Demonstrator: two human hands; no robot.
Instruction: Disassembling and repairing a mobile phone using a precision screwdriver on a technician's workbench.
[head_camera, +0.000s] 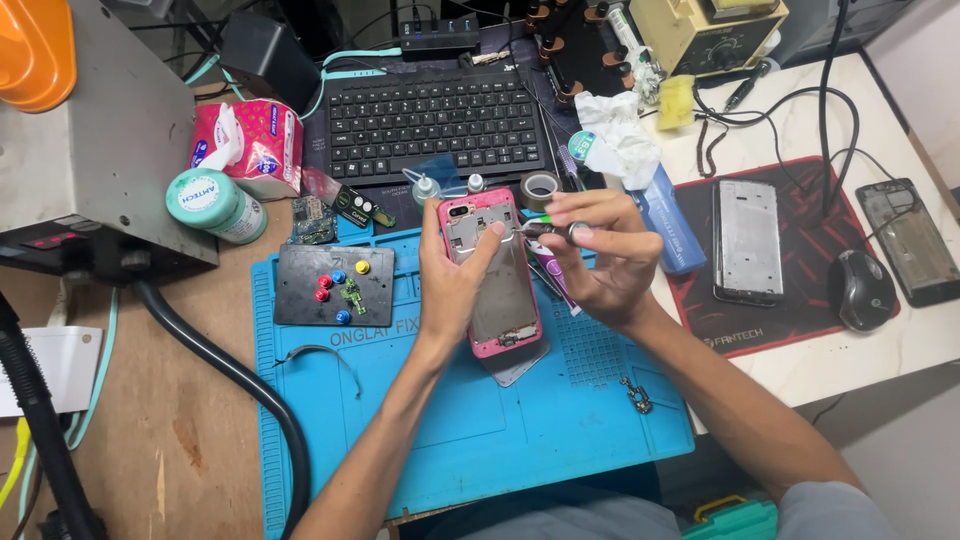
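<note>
Left hand (452, 285) grips pink phone frame (492, 272) over blue mat (450, 420) on bench (170, 440); right hand (600, 255) pinches screwdriver (552, 229) at its top edge. Around, by size: keyboard (435, 122), black plate (335, 285), tape roll (540, 187), glue bottle (426, 189) just behind.

head view – one camera, worn on the person's head | faces steeply down and forward over the bench (180, 440) | close – forearms enter from the bottom edge | no second view to overlap with
</note>
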